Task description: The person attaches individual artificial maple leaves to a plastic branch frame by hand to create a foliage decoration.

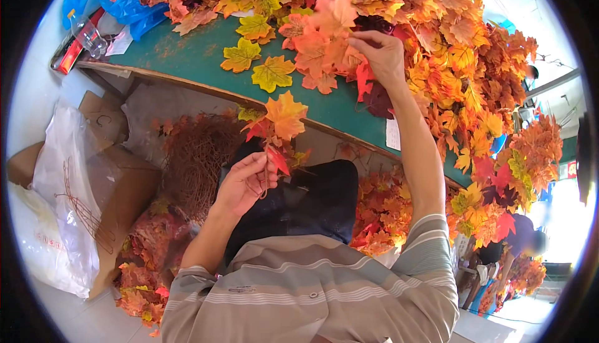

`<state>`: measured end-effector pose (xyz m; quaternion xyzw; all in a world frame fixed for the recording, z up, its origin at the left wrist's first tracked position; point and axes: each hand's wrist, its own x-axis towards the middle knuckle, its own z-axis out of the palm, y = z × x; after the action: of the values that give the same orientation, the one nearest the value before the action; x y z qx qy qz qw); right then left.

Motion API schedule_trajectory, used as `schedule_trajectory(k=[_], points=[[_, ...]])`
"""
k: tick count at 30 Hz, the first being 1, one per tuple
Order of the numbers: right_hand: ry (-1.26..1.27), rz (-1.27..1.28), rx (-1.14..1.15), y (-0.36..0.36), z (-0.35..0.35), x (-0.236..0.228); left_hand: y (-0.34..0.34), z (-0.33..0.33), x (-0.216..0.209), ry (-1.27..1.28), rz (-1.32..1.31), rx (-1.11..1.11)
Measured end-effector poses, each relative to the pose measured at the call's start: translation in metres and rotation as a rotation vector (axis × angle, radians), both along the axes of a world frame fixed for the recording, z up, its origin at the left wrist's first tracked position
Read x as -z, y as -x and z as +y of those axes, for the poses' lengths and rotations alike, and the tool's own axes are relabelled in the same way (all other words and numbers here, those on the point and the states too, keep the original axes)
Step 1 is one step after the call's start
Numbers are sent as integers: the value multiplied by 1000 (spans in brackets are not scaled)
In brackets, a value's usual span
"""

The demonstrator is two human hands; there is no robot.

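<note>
My left hand (245,182) is closed round the brown stem of an artificial maple leaf spray (284,117) with orange, yellow and red leaves, held over my lap. Above the table, my right hand (382,56) pinches the edge of a pale orange artificial maple leaf (335,15). Under that leaf lie more salmon-orange leaves (315,54). Beside them on the green tabletop rest several yellow-green leaves (272,73). Whether the pinched leaf is loose from those below cannot be made out.
Heaped orange leaves (449,56) cover the table's (187,62) right and far parts. A clear bottle (88,36) and blue plastic bag (128,9) are far left. Below are a bundle of brown stems (196,162), a cardboard box (134,184) and bagged leaves (156,237). Another person (521,240) is at right.
</note>
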<state>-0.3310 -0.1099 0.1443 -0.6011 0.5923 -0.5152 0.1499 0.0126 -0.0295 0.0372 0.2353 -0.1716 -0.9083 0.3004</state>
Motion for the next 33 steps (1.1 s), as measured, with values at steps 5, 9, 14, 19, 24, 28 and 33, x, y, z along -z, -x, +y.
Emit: schedule_trajectory(k=[5,9,14,19,24,28,33], points=[[-13,-119,1,-6,-2,-16,2,3,2,19,4,1],[34,-243,47,2,-5,-11,3,7,3,30,0,20],[99,-373,121,4,14,-33,5,7,4,28,-16,24],[163,28,227,-16,76,-45,-2,11,9,17,-17,1],[118,335,82,-40,176,-3,-5,10,16,10,-19,17],[-616,-480,-126,-64,233,58,-3,11,16,87,-67,41],[-592,-140,-189,-95,249,86,9,22,15,265,-222,53]])
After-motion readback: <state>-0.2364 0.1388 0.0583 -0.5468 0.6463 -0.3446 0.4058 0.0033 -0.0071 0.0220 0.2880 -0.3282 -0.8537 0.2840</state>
